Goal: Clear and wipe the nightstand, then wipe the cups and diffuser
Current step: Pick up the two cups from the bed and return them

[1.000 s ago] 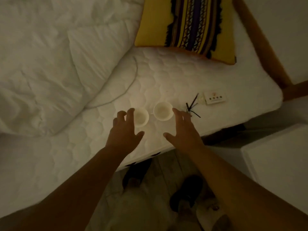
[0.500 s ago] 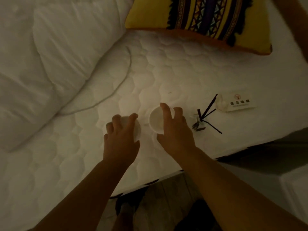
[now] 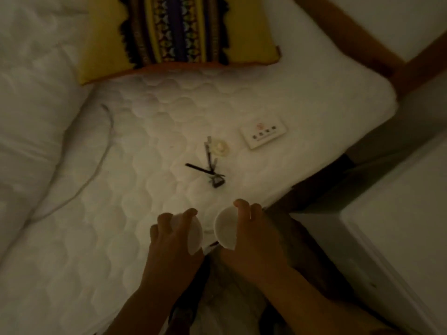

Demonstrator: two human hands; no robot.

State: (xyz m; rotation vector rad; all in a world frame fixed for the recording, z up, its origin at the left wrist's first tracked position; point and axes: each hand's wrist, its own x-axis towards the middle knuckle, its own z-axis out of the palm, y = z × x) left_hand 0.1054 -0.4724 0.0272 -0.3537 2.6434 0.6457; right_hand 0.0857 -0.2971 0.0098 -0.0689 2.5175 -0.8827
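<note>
My left hand (image 3: 173, 240) grips one small white cup (image 3: 194, 234) from above. A second white cup (image 3: 226, 228) is held in my right hand (image 3: 254, 240), fingers over its rim. Both cups are lifted at the near edge of the white quilted mattress (image 3: 135, 194). Farther back on the mattress lies the reed diffuser (image 3: 214, 171), tipped on its side with its dark sticks spread. Its pale stopper (image 3: 221, 151) rests just beyond it. The white nightstand top (image 3: 396, 233) stands at the right.
A small white card (image 3: 264, 133) with printed marks lies on the mattress behind the diffuser. A thin white cable (image 3: 106, 151) trails at the left beside the duvet (image 3: 31, 117). A yellow patterned cushion (image 3: 179, 32) sits at the head, with the wooden bed frame (image 3: 358, 42) behind.
Both hands closed on the two cups and lifted them off the mattress toward me and to the right. The view has swung, so the diffuser now lies beyond the hands.
</note>
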